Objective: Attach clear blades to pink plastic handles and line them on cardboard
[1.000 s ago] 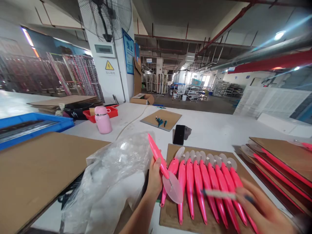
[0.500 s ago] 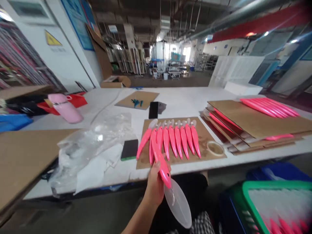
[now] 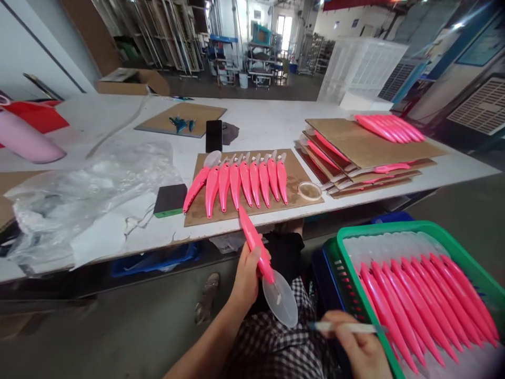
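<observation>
A pink fishing lure (image 3: 251, 234) with a large clear oval lip is gripped in my left hand (image 3: 245, 276), its tail pointing up toward the table edge and its lip hanging over my lap. At the lower right, my right hand (image 3: 361, 347) holds a slim, pale, pen-like tool (image 3: 324, 326) crosswise; it is blurred, so its exact kind is unclear. In front of me, a row of several similar pink lures (image 3: 234, 187) lies on a brown board (image 3: 294, 195), lips pointing away.
A green basket (image 3: 386, 227) of pink lures stands at my right. Stacked boards (image 3: 355, 145) with more lures lie on the table, near a tape roll (image 3: 310, 191). A black-green block (image 3: 170, 200), phone (image 3: 214, 136) and crumpled plastic bag (image 3: 98, 179) are to the left.
My view has tilted down and turned right. The lure in my left hand has moved away from the row, nearer my lap. My right hand has come into view with the pen-like tool.
</observation>
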Motion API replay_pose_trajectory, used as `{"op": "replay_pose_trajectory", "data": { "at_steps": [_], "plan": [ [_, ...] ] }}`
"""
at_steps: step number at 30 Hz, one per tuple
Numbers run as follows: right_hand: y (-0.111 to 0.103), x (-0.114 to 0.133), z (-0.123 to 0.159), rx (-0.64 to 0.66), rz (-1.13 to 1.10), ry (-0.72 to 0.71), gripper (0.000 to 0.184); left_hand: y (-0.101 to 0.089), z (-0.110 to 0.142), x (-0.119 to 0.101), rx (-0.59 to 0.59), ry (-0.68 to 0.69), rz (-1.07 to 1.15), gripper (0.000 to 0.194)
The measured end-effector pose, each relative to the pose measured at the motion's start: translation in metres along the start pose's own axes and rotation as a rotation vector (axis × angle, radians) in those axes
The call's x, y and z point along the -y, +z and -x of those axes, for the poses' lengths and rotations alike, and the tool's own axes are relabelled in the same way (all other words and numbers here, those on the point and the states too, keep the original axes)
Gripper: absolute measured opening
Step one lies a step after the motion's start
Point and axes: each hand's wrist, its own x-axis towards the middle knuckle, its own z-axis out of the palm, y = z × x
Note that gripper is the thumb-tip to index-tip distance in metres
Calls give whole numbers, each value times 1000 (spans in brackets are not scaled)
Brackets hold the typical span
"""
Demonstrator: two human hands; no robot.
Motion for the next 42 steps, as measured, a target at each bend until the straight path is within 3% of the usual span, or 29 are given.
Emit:
{"op": "replay_pose_trajectory", "data": {
  "at_steps": [1,3,8,11,23,27,42],
  "plan": [
    [-1,7,-7,-89,-44,-64,29,2,-2,1,-7,-13,-1,47],
    [5,19,-18,-142,-109,-170,27,4,-5,2,-17,-29,11,48],
    [52,35,-33,-43,-224,-290,22,5,-7,5,-10,-46,6,45],
    [70,36,-37,-17,-214,-346,24,5,-6,5,-4,-57,-12,45],
    [77,40,-42,1,118,-436,22,0,-7,5,-26,-15,-96,33],
    [80,46,-42,13,201,-528,17,-4,-7,8,-27,-9,-131,29],
    [90,44,-44,-97,243,-567,18,-7,-9,9,-48,14,-174,27]
  ]
}}
